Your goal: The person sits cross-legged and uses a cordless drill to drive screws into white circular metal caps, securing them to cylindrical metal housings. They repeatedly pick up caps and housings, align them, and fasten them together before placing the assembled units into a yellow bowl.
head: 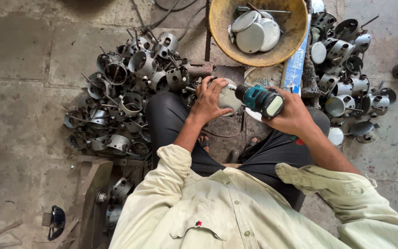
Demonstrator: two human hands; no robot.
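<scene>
While the left hand [207,102] grips a round metal housing [230,97] over the knees and the right hand [292,115] clamps the teal drill [260,99], any bit slip likely hits fingers.

from my feed the light is soft, even daylight with no hard shadows; a dim patch sits at the top left of the frame. mild glare shows on the metal discs [254,32] at top centre. focus is sharp mid-frame, and edges bend a little from the wide lens at the corners.
</scene>
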